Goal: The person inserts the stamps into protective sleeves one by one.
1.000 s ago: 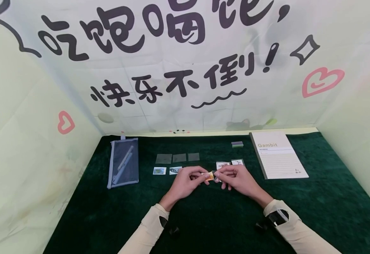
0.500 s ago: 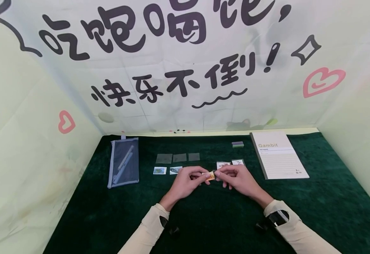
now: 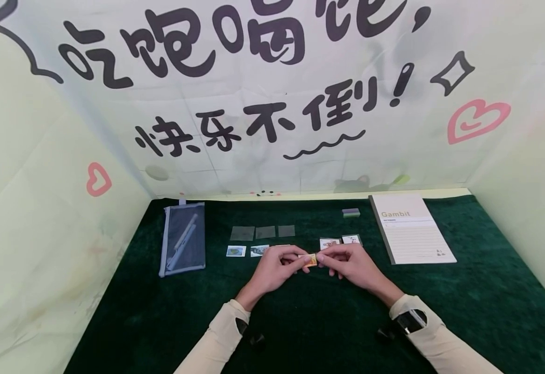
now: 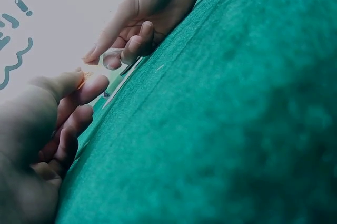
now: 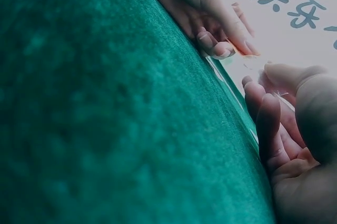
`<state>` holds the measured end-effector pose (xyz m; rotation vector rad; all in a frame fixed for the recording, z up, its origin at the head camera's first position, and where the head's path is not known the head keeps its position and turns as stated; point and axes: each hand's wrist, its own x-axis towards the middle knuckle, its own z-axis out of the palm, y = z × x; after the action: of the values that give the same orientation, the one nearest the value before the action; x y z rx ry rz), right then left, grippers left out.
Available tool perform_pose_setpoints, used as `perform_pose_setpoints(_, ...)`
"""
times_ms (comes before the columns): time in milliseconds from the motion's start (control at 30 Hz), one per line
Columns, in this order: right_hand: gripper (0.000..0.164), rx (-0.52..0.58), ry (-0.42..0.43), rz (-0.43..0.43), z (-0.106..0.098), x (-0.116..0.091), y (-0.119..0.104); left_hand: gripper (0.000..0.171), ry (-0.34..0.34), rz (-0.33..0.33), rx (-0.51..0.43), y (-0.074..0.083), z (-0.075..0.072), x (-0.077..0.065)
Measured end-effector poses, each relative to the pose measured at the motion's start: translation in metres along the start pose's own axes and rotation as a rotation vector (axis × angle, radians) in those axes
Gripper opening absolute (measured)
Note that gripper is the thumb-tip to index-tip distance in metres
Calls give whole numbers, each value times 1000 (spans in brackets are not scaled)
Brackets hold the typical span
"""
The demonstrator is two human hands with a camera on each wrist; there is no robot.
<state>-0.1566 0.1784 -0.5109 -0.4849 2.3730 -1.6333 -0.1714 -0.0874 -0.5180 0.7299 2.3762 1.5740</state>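
Note:
My left hand (image 3: 272, 267) pinches a small orange picture stamp (image 3: 311, 260) between thumb and fingers, over the middle of the cloth. Close beside it my right hand (image 3: 347, 261) pinches a small clear plastic sleeve (image 5: 268, 83) at the stamp's right end. In the right wrist view, the orange edge points toward the sleeve's near end. Behind the left hand lie a blue-green stamp (image 3: 236, 251) and a grey-blue stamp (image 3: 259, 251), with another partly hidden. Two sleeved picture stamps, one of them (image 3: 352, 239), lie behind the right hand.
Three clear sleeves (image 3: 243, 233) lie in a row behind the stamps. A blue mesh zip pouch (image 3: 184, 239) with pens is at left. A notebook (image 3: 414, 228) lies at right, with a small grey-green block (image 3: 351, 212) near it. Dark green cloth (image 3: 319, 327) covers the table.
The fingertips of the right hand have come slightly nearer the orange stamp, and less of the clear sleeve shows between the hands. The left hand has stayed nearly still.

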Motion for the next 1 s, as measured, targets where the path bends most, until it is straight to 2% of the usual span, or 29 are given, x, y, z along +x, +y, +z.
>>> perform_pose_setpoints(533,19,-16,-34,3,1,0,-1,22,-20,-10,42,4,0,0)
perform_pose_setpoints(800,25,44,45,52,0,0,-2,25,1,-34,39,1,0,0)
perform_pose_setpoints(1000,27,44,27,65,0,0,-2,22,-9,-25,42,-1,0,1)
